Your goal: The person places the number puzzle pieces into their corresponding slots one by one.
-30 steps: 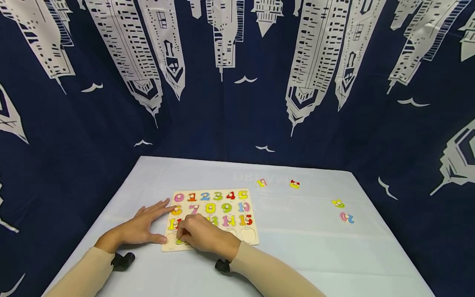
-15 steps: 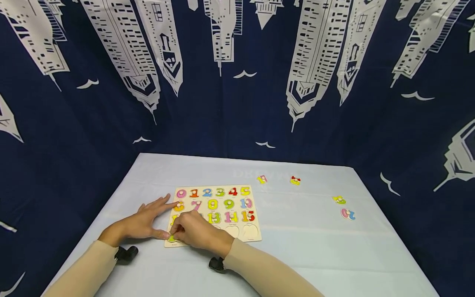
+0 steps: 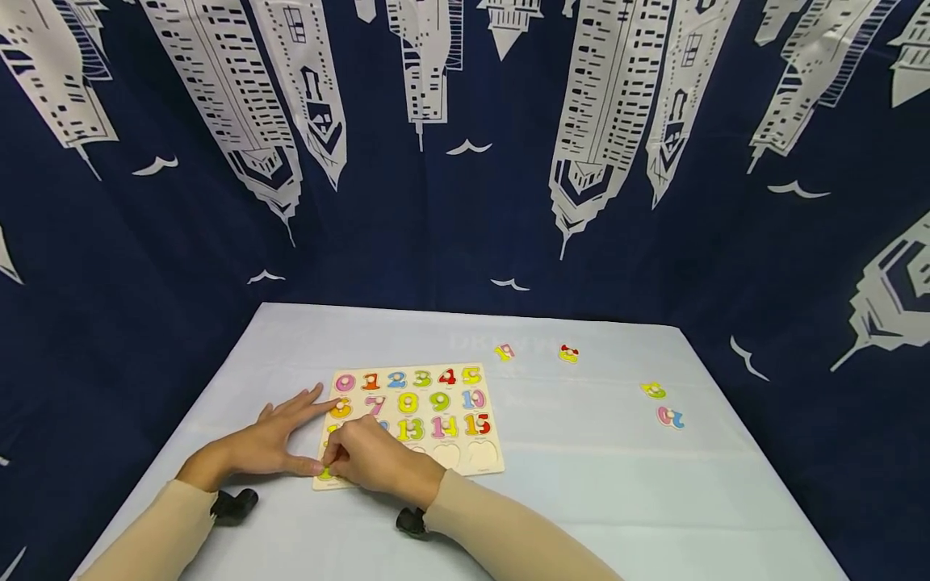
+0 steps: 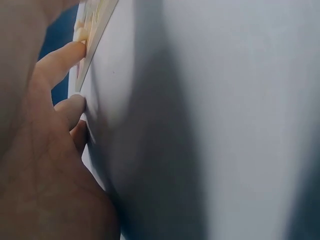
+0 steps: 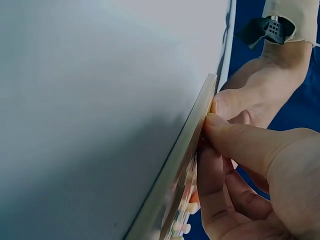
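A wooden number puzzle board [image 3: 456, 401] lies on the table with colourful knobbed number pieces in its upper rows. At its lower left corner my right hand [image 3: 374, 456] pinches a yellow-green number piece [image 3: 325, 474], mostly hidden under the fingers. The right wrist view shows thumb and fingertips pressed close to the board's face. My left hand [image 3: 270, 440] lies spread at the board's left edge. Its index finger touches the orange 6 piece [image 3: 340, 408], and its thumb rests by the same corner as the pinched piece. In the bottom row, an unfilled recess [image 3: 482, 456] shows at the right.
Several loose number pieces lie beyond and right of the board: a yellow-pink one [image 3: 504, 352], a red-yellow one [image 3: 569, 353], a yellow-green one [image 3: 653, 390] and a pink-blue one [image 3: 670, 417]. A dark blue printed cloth [image 3: 436, 226] hangs around the white table [image 3: 581, 484].
My right hand has moved left across the board's bottom row with the yellow-green piece, to the lower left corner. The left hand stays at the board's left edge; the head view has shifted slightly.
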Action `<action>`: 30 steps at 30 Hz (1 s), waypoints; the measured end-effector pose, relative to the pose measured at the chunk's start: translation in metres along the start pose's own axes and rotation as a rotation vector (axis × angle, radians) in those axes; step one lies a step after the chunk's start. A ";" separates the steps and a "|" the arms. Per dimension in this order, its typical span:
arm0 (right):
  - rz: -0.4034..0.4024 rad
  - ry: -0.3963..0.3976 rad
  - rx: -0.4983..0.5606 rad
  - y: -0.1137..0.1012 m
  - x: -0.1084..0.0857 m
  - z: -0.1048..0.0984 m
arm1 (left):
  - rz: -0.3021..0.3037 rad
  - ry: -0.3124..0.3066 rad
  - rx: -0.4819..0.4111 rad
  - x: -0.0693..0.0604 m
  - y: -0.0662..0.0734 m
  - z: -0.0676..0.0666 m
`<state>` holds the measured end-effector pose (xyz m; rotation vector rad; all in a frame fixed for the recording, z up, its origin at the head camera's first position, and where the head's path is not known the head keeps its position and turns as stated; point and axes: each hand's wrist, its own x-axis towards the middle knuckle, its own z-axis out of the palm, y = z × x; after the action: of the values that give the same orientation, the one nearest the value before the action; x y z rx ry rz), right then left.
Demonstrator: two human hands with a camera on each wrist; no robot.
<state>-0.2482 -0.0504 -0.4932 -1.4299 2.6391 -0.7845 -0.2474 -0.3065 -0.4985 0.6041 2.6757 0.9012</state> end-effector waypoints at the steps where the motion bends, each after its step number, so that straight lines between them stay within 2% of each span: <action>1: 0.002 -0.005 0.005 0.000 0.001 0.000 | -0.004 0.003 0.001 -0.001 0.000 -0.001; 7: 0.004 -0.003 -0.030 0.007 -0.006 -0.006 | -0.021 0.006 0.012 -0.001 -0.001 0.000; 11: 0.031 0.033 -0.021 0.018 -0.018 -0.019 | -0.029 0.007 0.021 -0.001 0.000 0.002; 15: 0.096 0.103 0.027 0.039 -0.035 -0.040 | -0.031 0.014 0.026 -0.002 0.003 0.004; 21: 0.226 0.272 0.054 0.093 -0.058 -0.084 | -0.053 0.017 0.046 -0.003 0.004 0.005; 25: 0.369 0.382 0.020 0.139 -0.074 -0.112 | -0.052 0.017 0.050 -0.002 0.003 0.006; 30: 0.546 0.439 0.005 0.192 -0.092 -0.134 | -0.048 0.020 0.049 0.000 0.002 0.007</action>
<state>-0.3794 0.1634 -0.4805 -0.5056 3.1001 -1.1157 -0.2441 -0.3017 -0.5024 0.5409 2.7252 0.8356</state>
